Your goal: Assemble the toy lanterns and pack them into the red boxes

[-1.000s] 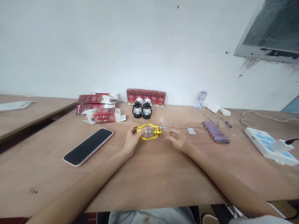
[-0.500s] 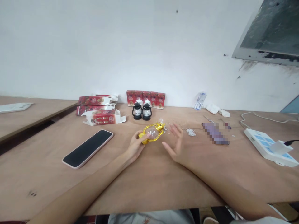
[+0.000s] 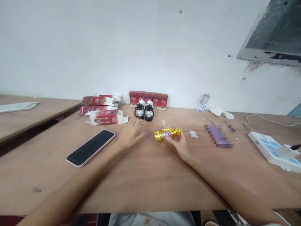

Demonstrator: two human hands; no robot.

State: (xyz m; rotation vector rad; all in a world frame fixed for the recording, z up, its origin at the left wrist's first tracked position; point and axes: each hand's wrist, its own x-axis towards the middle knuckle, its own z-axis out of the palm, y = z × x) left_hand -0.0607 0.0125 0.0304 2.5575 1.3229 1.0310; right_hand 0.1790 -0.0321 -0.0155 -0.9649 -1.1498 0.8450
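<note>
Noted right hand [image 3: 180, 146] pinching gold lantern [image 3: 167, 134] in fingertips; lantern lay on side, in front and to right of black lantern pair [image 3: 144, 111]. I could not tell if it touched table [image 3: 145, 182]. Left hand [image 3: 130, 133] blurred, fingers spread, held nothing, low over table in front and just left of pair. Phone [image 3: 90, 147] lay face up farther left of pair. Red boxes [image 3: 148, 98] stood directly behind pair. White bits [image 3: 193, 134] lay right of pair.
</note>
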